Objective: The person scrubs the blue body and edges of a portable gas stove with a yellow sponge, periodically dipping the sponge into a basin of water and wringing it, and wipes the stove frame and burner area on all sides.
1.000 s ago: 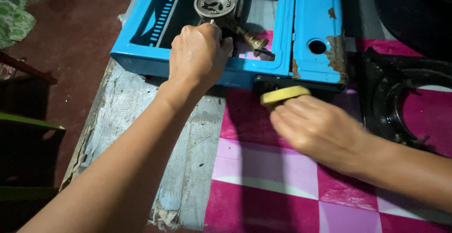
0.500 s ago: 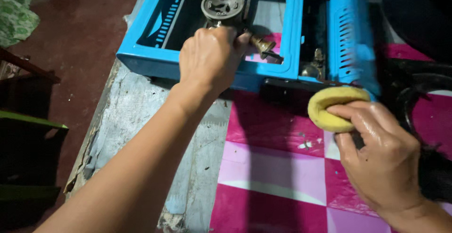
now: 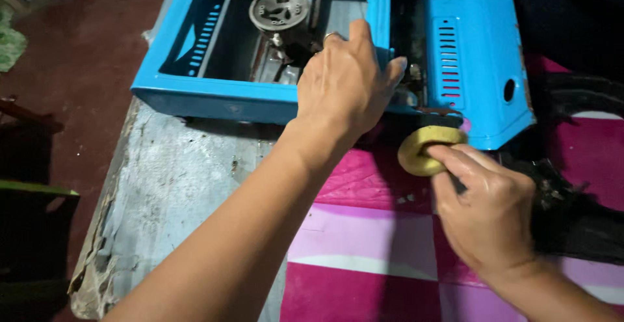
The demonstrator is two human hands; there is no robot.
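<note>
Worn grey table (image 3: 182,185), its painted top flaking along the near left edge, partly covered at right by a pink, magenta and white checked cloth (image 3: 364,244). On it stands a blue metal stove casing (image 3: 195,97), an open tray-like frame with slotted vents along its left wall. Inside the frame sits a round grey burner head (image 3: 281,8) with several small holes in its face, mounted above darker metal parts. At the right of the casing a blue side panel (image 3: 481,55) is raised at an angle, showing a column of vent slots and one round hole; the compartment behind it is dark, and its contents cannot be made out. A black ring-shaped pan support (image 3: 572,185) lies on the cloth to the right, partly behind the right wrist.

Left hand (image 3: 348,84): reaches over the front wall of the casing, fingers curled around the upright blue divider between burner bay and side compartment, closed on it; a ring shows on one finger.

Right hand (image 3: 487,211): fingers closed around a yellow sponge (image 3: 426,149), folded into a curved pad, pressed against the lower front edge of the casing just below the raised panel.
</note>
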